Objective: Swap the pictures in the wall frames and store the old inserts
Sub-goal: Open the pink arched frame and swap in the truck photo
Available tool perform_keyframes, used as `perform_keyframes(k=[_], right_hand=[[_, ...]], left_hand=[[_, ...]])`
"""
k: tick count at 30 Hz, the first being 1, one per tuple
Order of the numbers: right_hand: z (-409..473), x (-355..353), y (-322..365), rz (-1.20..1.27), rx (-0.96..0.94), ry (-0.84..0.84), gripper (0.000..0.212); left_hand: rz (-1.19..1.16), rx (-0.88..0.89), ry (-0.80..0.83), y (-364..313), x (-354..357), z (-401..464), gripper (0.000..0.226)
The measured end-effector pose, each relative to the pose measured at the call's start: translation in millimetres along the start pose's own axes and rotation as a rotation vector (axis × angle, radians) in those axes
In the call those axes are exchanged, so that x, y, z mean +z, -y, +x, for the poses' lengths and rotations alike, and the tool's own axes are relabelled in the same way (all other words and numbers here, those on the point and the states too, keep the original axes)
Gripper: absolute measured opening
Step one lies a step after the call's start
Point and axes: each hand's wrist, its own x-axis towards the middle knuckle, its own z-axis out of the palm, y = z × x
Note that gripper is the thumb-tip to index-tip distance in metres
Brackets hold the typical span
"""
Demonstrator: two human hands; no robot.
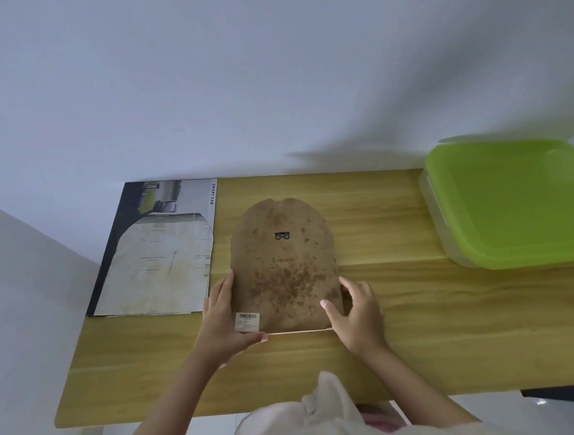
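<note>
A picture frame [283, 269] lies face down on the wooden table [406, 311], its stained brown backing board up, with a small metal hanger near the top and a barcode sticker at the near left corner. My left hand [223, 322] grips the frame's near left corner, thumb along the bottom edge. My right hand [356, 311] holds the near right corner, thumb on the backing. A printed picture sheet [158, 255] lies flat on the table to the left of the frame.
A clear plastic box with a green lid [514, 203] stands at the table's right end. A white wall runs behind the table and along its left side. The table's front edge is close to my body.
</note>
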Motion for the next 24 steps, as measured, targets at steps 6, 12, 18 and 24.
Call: perform_keyframes(k=[6,12,18,24], right_hand=[[9,9,16,-0.033,-0.023,-0.011,0.055],[19,-15,17,0.182,-0.067,0.008,0.057],[29,-68,-24,0.204,-0.075,-0.019,0.057],[36,-119,-88,0.135,0.018,-0.032,0.058]], left_hand=[[0.073,-0.003,-0.024,-6,-18,4,0.137],[0.109,0.0,-0.086,-38,-17,7,0.136],[0.09,0.015,-0.071,-96,28,12,0.129],[0.089,-0.032,0.016,-143,95,21,0.12]])
